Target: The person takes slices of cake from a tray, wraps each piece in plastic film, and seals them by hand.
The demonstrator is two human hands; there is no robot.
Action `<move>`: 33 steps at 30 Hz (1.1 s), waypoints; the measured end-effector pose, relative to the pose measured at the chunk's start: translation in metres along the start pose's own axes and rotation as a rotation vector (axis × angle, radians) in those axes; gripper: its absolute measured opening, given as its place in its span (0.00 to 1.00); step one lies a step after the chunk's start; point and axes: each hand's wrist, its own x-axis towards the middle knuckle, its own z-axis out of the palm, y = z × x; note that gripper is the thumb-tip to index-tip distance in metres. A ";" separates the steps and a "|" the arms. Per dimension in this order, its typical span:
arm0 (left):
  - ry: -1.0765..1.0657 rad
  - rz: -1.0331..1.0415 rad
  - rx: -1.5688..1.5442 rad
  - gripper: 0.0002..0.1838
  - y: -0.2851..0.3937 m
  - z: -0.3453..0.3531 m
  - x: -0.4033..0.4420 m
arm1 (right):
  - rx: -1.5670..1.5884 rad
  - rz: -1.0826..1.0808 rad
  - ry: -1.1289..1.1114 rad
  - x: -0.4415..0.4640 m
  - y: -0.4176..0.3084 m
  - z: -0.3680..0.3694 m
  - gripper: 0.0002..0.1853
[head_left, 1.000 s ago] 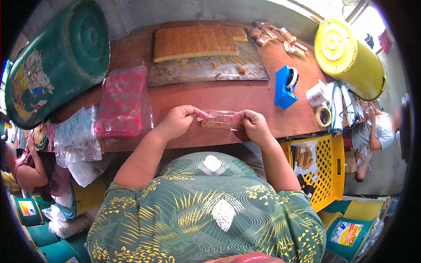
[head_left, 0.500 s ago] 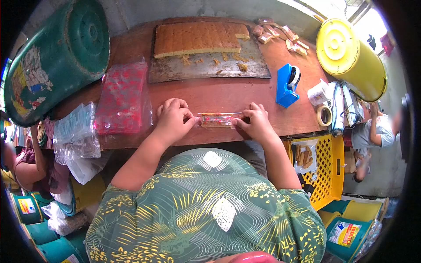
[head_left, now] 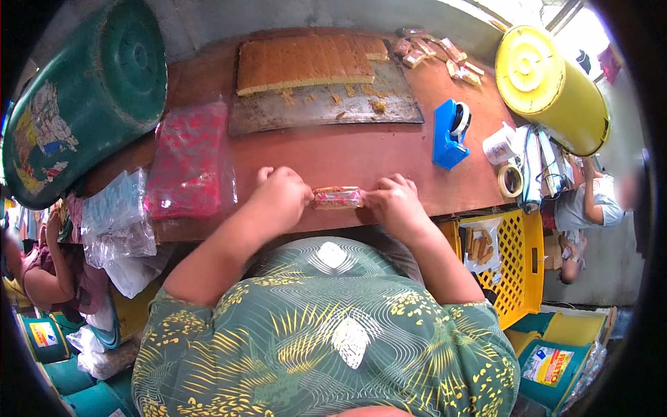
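A small cake slice in clear wrap with red print, the wrapped slice (head_left: pixel 338 197), lies near the front edge of the brown table. My left hand (head_left: pixel 283 198) pinches the wrap at its left end, fingers bent. At the right end my right hand (head_left: pixel 394 201) is closed on the wrap too. Behind them a large sheet of cake (head_left: pixel 306 62), scored into slices, rests on a dark metal tray (head_left: pixel 326 115) with crumbs. Red-printed plastic sheets (head_left: pixel 187 160) lie to the left of my left hand.
Wrapped pieces (head_left: pixel 455 62) are at the back right. A blue tape dispenser (head_left: pixel 449 135), white cup (head_left: pixel 499 144) and tape roll (head_left: pixel 511 182) stand right. A green bin (head_left: pixel 90 104), yellow bin (head_left: pixel 549 87) and yellow crate (head_left: pixel 524 264) flank the table. People are at both sides.
The wrap ends, earlier stretched outward, are now gathered in close to the slice. Both my hands have turned at its ends, and the left has moved nearer to it.
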 end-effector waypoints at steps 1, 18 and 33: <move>-0.123 -0.066 -0.018 0.04 0.000 -0.011 0.015 | -0.076 0.008 -0.014 0.007 0.005 0.000 0.11; 0.222 -0.141 -1.301 0.19 0.023 0.033 0.040 | 0.523 0.037 0.527 0.006 -0.023 0.028 0.37; 0.196 0.154 -0.472 0.48 0.019 0.026 0.025 | 0.337 -0.094 0.617 -0.007 0.030 -0.006 0.27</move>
